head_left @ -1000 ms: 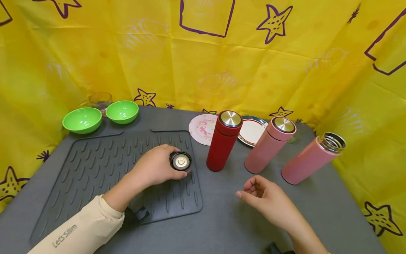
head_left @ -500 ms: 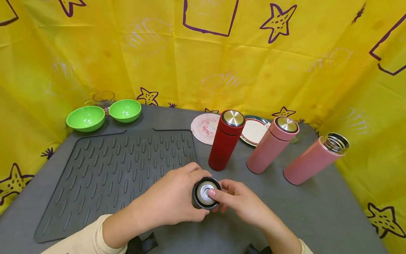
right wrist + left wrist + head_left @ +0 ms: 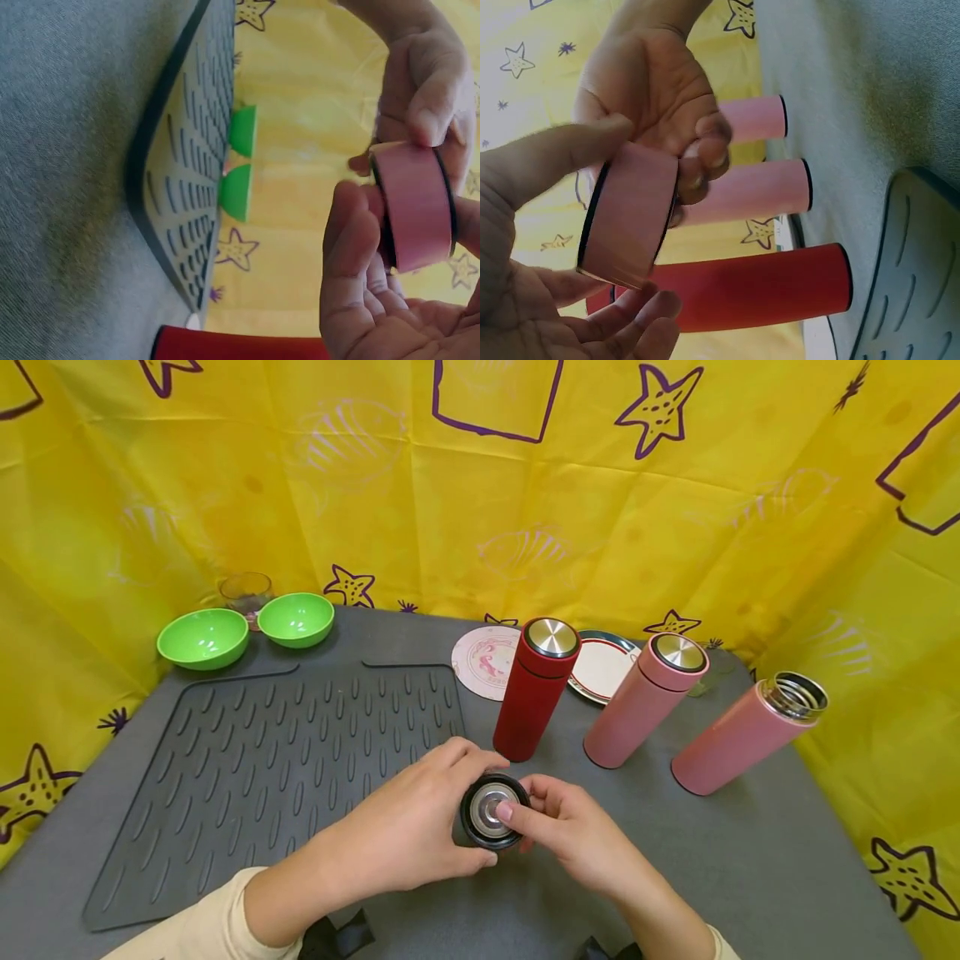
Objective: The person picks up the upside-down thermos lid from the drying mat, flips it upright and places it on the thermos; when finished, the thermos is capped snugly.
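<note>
Both hands hold a pink bottle lid [image 3: 480, 814] with its silver, black-ringed inside facing up, over the table's near side. My left hand [image 3: 405, 827] grips the lid's side between thumb and fingers. From the other side, my right hand [image 3: 588, 835] pinches it, thumb on the silver centre and fingers beneath. The pink wall of the lid [image 3: 630, 214] shows plainly in the left wrist view. Behind the hands stand a red bottle [image 3: 534, 702] and a pink bottle [image 3: 633, 714], both capped. A second pink bottle [image 3: 735, 743], at the right, has its steel mouth uncovered.
A dark ridged drying mat [image 3: 247, 760] covers the table's left part. Behind it are two green bowls [image 3: 202, 639] and a clear glass [image 3: 246, 589]. A pink round mat [image 3: 480, 664] and a rimmed plate [image 3: 600, 672] lie behind the bottles. A yellow curtain [image 3: 465, 527] encloses the table.
My left hand has carried the lid rightward and nearer, off the drying mat. My right hand, apart before, has come left and placed its thumb on the lid's inside. The bottles stand unchanged.
</note>
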Demonstrator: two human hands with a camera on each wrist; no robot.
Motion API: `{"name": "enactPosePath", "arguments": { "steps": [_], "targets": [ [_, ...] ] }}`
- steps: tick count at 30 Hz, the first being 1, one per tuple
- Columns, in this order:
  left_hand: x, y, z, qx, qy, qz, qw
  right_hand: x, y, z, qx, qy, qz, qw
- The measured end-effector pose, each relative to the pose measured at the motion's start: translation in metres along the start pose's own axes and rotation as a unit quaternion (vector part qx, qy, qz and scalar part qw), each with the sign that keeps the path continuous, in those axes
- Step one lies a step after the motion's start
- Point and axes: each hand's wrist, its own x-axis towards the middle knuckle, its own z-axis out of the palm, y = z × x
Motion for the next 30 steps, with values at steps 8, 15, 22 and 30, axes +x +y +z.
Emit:
{"name": "enactPosePath", "arguments": {
  "steps": [8,15,22,30],
  "targets": [
    [0.001,-0.014,-0.004,-0.125,0.01,-0.053,0.9907,-0.003,-0.002,0.0,-0.152,0.144,-0.187,0.96],
    [0.009,-0.026,-0.005,-0.242,-0.007,-0.061,0.9683,0.003,-0.001,0.001,-0.267,0.219,-0.423,0.838],
    [0.01,-0.024,0.006,-0.253,0.075,0.04,0.9637,0.01,-0.004,0.002,-0.318,0.24,-0.552,0.732],
    [0.006,-0.019,0.014,-0.219,0.128,0.084,0.9636,0.003,-0.003,0.001,-0.323,0.237,-0.558,0.726]
  ]
}}
